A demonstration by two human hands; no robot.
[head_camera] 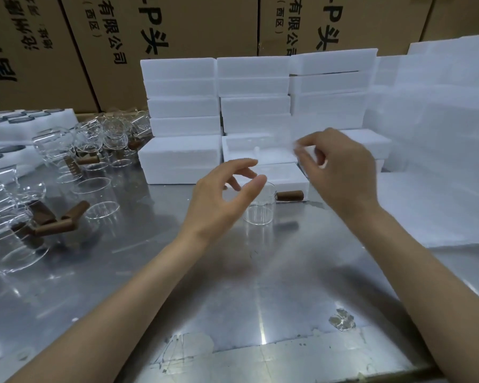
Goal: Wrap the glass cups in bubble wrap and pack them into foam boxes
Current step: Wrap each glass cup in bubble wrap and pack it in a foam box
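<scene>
A glass cup with a brown wooden handle (260,208) stands upright on a steel desk (233,286), just in front of an open foam box (263,158) whose cavity holds what looks like a white foam divider and nothing else that can be made out. Around that box, closed foam boxes (183,106) rise in stacked columns along the back of the desk. The person's left hand (221,194) hovers over the cup's near side with fingers loosely curved and spread, holding nothing. The right hand (340,167), raised above the open box, pinches the corner of a thin translucent wrap sheet (293,142) between thumb and fingertips; the sheet is too faint to tell whether it has bubbles. A thick pile of white wrap sheets (437,175) covers the desk's right side. To the left, a crowd of clear glass cups (94,150) with brown handles stands and lies beside foam trays (17,125) with dark round pockets. Brown cardboard cartons (177,26) wall the background, printed in black Chinese characters including "有限公司" and "(西区)", plus the letters "-P".
</scene>
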